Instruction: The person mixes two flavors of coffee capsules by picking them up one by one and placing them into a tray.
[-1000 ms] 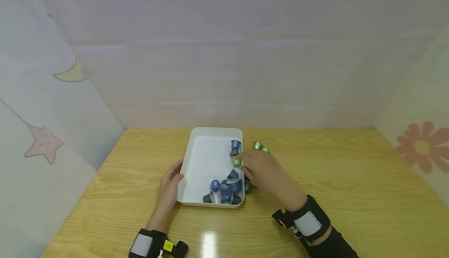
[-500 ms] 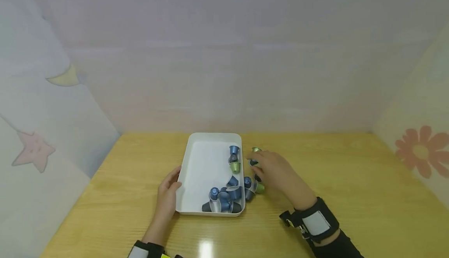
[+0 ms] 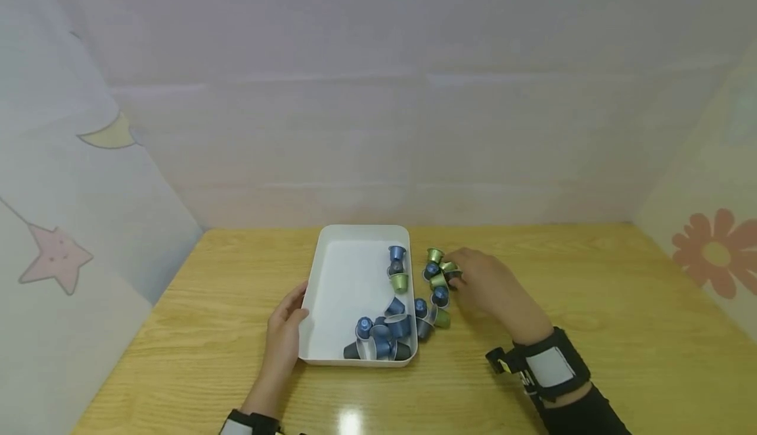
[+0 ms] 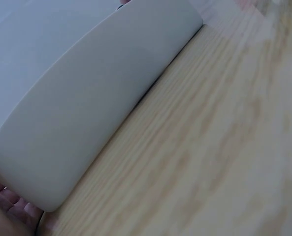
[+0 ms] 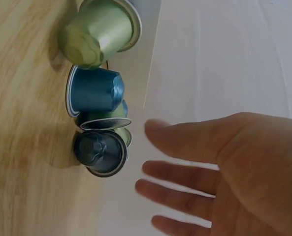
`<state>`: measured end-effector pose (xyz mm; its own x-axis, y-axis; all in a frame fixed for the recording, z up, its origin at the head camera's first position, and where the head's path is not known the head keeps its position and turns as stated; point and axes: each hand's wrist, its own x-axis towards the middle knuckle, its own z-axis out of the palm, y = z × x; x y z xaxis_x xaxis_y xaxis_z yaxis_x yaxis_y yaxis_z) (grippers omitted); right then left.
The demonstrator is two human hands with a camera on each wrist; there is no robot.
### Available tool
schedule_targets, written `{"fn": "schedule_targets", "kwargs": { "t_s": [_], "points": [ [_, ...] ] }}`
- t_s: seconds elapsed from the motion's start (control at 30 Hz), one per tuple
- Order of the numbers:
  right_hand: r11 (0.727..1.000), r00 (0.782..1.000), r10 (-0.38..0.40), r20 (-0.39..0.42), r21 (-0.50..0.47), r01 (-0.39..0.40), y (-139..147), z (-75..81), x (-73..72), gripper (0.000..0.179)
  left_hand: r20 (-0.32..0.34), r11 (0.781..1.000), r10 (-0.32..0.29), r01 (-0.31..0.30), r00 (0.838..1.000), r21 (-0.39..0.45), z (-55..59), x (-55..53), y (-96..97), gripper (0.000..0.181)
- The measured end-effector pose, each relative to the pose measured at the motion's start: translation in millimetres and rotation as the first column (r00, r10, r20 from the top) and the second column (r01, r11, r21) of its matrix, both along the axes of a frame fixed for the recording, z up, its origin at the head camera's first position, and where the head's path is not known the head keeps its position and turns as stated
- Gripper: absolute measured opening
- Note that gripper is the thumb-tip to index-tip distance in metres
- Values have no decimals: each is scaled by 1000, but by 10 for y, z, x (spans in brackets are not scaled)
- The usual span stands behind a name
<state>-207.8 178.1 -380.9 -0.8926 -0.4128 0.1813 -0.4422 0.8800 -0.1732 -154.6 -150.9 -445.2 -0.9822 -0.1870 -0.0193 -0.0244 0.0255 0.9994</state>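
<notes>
A shallow white tray (image 3: 340,290) lies on the table, holding blue, dark and green coffee capsules (image 3: 399,283). My left hand (image 3: 284,330) grips the tray's left side, thumb at the rim; in the left wrist view its fingers (image 4: 17,206) show by the tray's corner. To the right of the tray, several more coffee capsules (image 3: 439,296) form a loose row on the wood. At the upper part of that row is my right hand (image 3: 481,280). The right wrist view shows its thumb and fingers extended beside a dark capsule (image 5: 99,151), with nothing between them.
The wooden table (image 3: 562,290) reaches a pale wall (image 3: 414,126) behind the tray. Decorated side panels stand left and right, with a pink star (image 3: 58,256) and a red flower (image 3: 715,254). Inside the tray, most capsules are heaped at the near right corner.
My right hand has moved right, from the green capsule inside the tray to the capsules outside it, uncovering more of them. My left hand stays on the tray.
</notes>
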Motion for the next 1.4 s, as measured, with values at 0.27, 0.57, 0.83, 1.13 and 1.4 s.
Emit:
{"fn": "schedule_targets", "kwargs": {
  "t_s": [0.27, 0.57, 0.83, 1.13, 1.4],
  "points": [
    [998, 998, -40, 49, 47, 38, 46, -49, -38, 40, 14, 1000, -12, 12, 1000, -20, 35, -8, -7, 46],
    [997, 993, -71, 99, 14, 70, 95, -125, -90, 38, 16, 1000, -12, 13, 1000, -11, 30, -12, 7, 45],
    [998, 992, -60, 111, 26, 57, 59, -232, -82, 35, 23, 1000, -15, 15, 1000, -27, 19, 1, 1, 45],
    [996, 989, -72, 130, 59, 64, 25, -241, -85, 30, 17, 1000, -11, 12, 1000, -24, 22, -2, 2, 45],
    [997, 989, -73, 126, 40, 68, 65, -226, -90, 29, 25, 1000, -13, 13, 1000, -27, 37, -3, 5, 45]
  ]
}}
